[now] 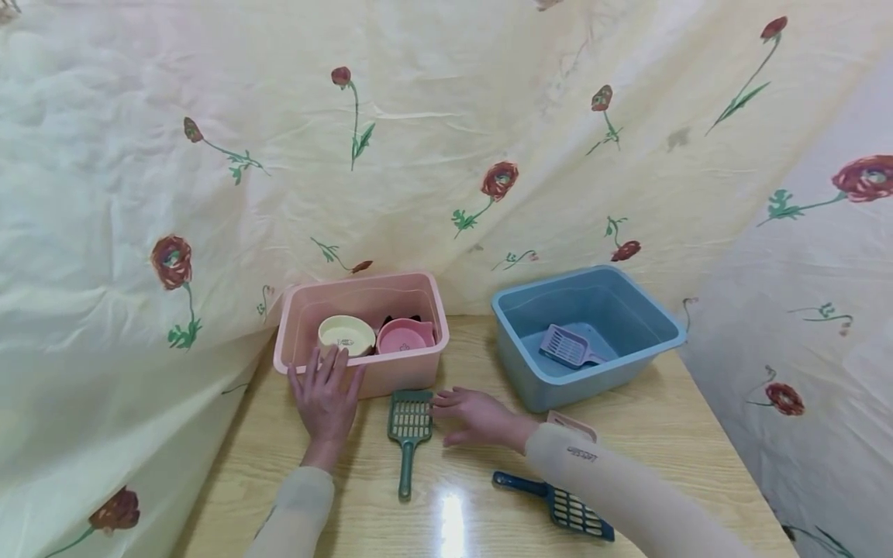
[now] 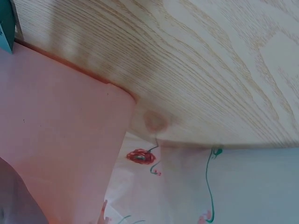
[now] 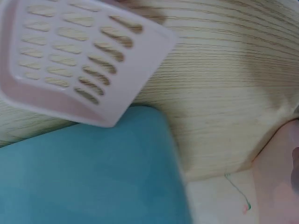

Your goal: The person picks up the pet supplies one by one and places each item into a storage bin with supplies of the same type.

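Note:
My left hand rests with extended fingers at the front rim of a pink bin. Inside that bin sit a cream bowl and a pink bowl. Just in front of it lies a green litter scoop, its handle toward me. To the scoop's right, my right hand reaches leftward over the table, fingers extended and nothing gripped. Whether its fingertips touch the scoop's edge, I cannot tell. Under the right forearm lies a pale pink scoop, partly hidden in the head view.
A blue bin stands at the back right and holds a lilac scoop. Nearer me, a navy scoop lies partly behind the right sleeve. Flowered cloth hangs behind and beside the wooden table.

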Demonstrator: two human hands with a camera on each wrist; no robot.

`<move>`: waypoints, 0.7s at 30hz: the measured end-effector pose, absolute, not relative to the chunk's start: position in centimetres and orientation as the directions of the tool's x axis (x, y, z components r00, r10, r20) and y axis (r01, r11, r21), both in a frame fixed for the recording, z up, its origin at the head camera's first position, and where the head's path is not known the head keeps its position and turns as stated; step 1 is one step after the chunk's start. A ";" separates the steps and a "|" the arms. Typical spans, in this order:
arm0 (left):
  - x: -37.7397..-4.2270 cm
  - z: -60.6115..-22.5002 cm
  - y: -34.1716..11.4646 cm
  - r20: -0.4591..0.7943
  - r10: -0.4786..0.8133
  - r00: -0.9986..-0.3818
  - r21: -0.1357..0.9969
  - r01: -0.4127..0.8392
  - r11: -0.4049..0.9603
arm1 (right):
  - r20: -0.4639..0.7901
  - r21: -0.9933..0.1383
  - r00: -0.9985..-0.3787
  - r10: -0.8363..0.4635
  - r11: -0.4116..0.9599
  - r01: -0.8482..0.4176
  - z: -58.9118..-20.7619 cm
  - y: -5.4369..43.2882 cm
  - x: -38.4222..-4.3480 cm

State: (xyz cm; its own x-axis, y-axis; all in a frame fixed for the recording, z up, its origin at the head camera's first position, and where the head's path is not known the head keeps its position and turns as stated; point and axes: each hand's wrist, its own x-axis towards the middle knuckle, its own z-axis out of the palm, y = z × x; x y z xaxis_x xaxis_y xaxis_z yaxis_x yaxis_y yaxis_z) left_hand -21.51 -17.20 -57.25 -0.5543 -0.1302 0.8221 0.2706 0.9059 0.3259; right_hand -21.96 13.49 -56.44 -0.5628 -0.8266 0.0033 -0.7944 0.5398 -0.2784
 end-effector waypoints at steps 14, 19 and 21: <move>-21.3 -57.0 -17.2 0.837 -0.134 -0.531 0.324 0.284 0.902 | -0.074 -0.210 -0.552 -0.831 0.554 -0.806 -57.7 12.1 -22.7; -21.4 -57.1 -17.3 0.842 -0.135 -0.522 0.324 0.292 0.900 | -0.058 -0.143 -0.547 -0.835 0.549 -0.824 -57.6 12.6 -22.5; -21.4 -57.0 -17.2 0.839 -0.136 -0.527 0.328 0.291 0.899 | -0.034 -0.113 -0.536 -0.843 0.536 -0.836 -57.6 13.1 -22.3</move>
